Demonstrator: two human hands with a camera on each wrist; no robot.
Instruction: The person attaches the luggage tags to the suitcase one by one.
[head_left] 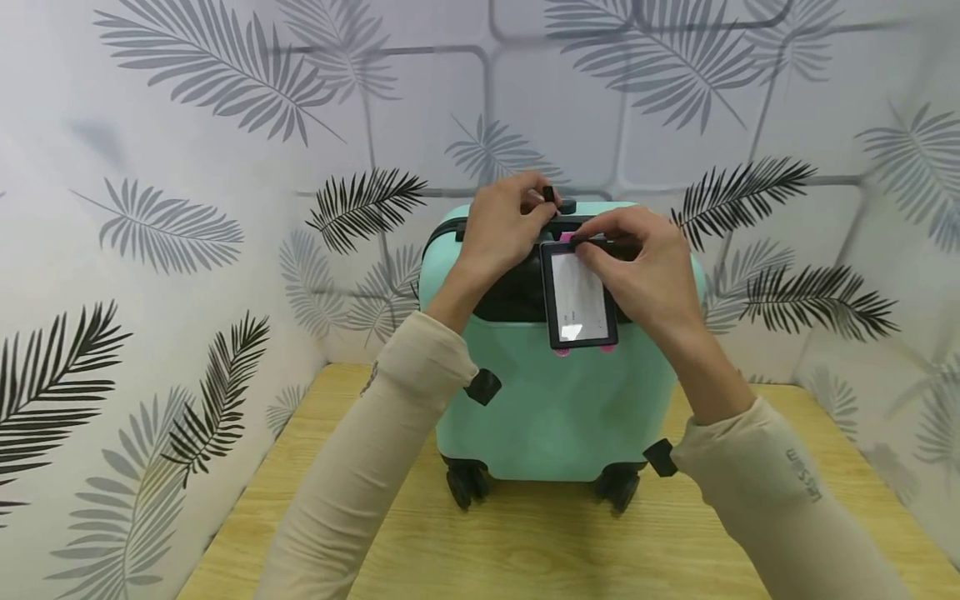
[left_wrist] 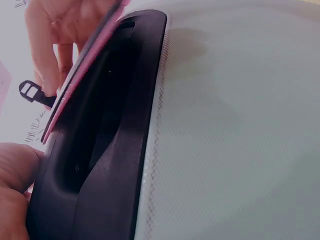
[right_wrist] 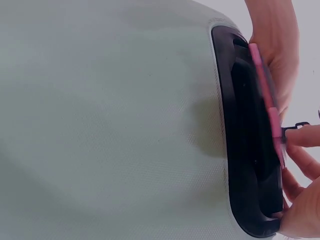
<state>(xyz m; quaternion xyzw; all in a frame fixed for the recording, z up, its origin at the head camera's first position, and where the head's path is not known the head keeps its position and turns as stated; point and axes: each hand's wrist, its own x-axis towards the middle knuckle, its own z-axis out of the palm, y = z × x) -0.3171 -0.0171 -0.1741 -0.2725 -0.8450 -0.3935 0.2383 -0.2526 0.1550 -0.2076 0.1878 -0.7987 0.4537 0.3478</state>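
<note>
A small mint-green suitcase stands upright on its black wheels, with a black handle recess at its top edge. My right hand pinches the top of a luggage tag, black-framed with a white card and pink backing. The tag hangs in front of the recess and appears edge-on in the right wrist view. A black buckle loop sticks out by the right fingertips. At the suitcase's top edge my left hand has curled fingers around a small black strap end; its fingertips are partly hidden.
A yellow wood-grain table carries the suitcase. Close behind and on both sides are pale walls with a grey and black leaf pattern. Small black blocks sit at both rolled sleeve cuffs.
</note>
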